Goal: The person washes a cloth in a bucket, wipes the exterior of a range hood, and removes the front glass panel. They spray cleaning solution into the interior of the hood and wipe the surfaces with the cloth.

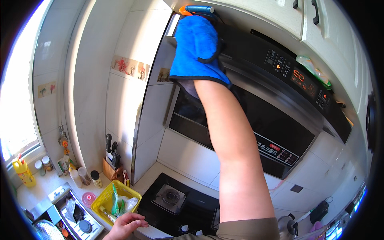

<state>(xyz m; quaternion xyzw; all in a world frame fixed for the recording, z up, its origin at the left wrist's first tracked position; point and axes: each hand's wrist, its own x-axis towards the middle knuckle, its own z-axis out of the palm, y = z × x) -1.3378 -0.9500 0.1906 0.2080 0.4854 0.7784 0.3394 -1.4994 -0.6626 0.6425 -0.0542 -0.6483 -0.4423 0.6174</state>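
Note:
My right arm reaches up to the black range hood (240,42). A blue cloth (195,51) with a dark edge covers my right hand (199,42) and lies against the hood's upper left end; the fingers are hidden beneath it. Low in the view, my left hand (127,225) is held near the yellow plastic basket (97,196), fingers slightly bent and apart, holding nothing. Bags and a bottle lie in the basket. An orange and blue object (199,9) rests on top of the hood, just beyond the cloth.
Below the hood is a black gas cooktop (162,207). A knife block (111,171), seasoning jars (96,179) and a yellow bottle (24,172) stand on the left counter, beside the sink (78,216). A kettle (287,225) stands at lower right. White cabinets (333,39) hang above.

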